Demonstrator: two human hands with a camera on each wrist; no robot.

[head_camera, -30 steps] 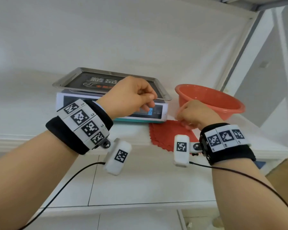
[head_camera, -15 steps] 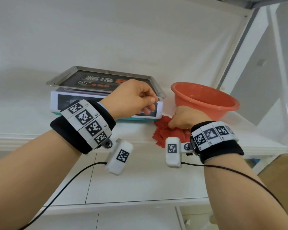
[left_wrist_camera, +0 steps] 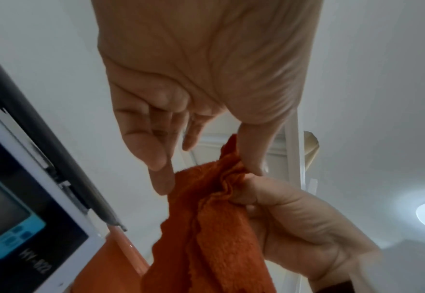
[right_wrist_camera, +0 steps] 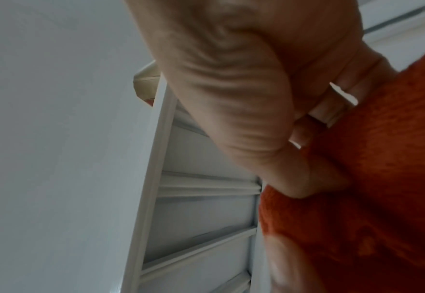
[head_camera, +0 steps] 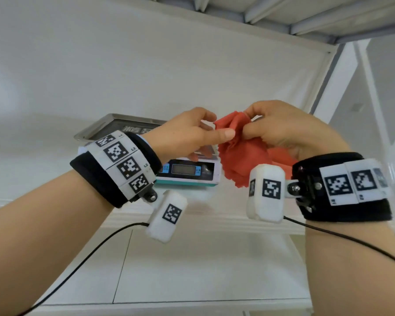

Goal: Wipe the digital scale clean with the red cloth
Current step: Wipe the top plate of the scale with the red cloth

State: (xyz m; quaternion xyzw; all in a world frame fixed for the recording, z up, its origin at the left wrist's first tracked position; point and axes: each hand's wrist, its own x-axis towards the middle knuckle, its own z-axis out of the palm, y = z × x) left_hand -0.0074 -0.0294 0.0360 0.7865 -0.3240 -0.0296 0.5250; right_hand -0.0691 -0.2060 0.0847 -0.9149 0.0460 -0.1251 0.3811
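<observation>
The red cloth [head_camera: 242, 156] hangs bunched in the air in front of the digital scale [head_camera: 187, 172]. My right hand [head_camera: 251, 124] grips the cloth's gathered top, seen close in the right wrist view as the red cloth [right_wrist_camera: 371, 198]. My left hand [head_camera: 217, 127] pinches the cloth's upper left edge between thumb and fingers; the left wrist view shows the thumb [left_wrist_camera: 253, 156] and a fingertip [left_wrist_camera: 163, 182] on the cloth [left_wrist_camera: 206, 228]. The scale has a steel weighing tray [head_camera: 110, 125] and a grey display, and stands on the white shelf [head_camera: 192, 258] behind my left wrist.
An orange basin [head_camera: 282, 156] stands right of the scale, mostly hidden by the cloth and my right hand. A white back wall and a shelf frame post [head_camera: 324, 76] close in the space. The scale's front corner [left_wrist_camera: 56, 247] lies close to my left hand.
My right hand has bunched the cloth and lifted it off the shelf to chest height. My left hand has left the scale's front and come across to take the cloth's edge.
</observation>
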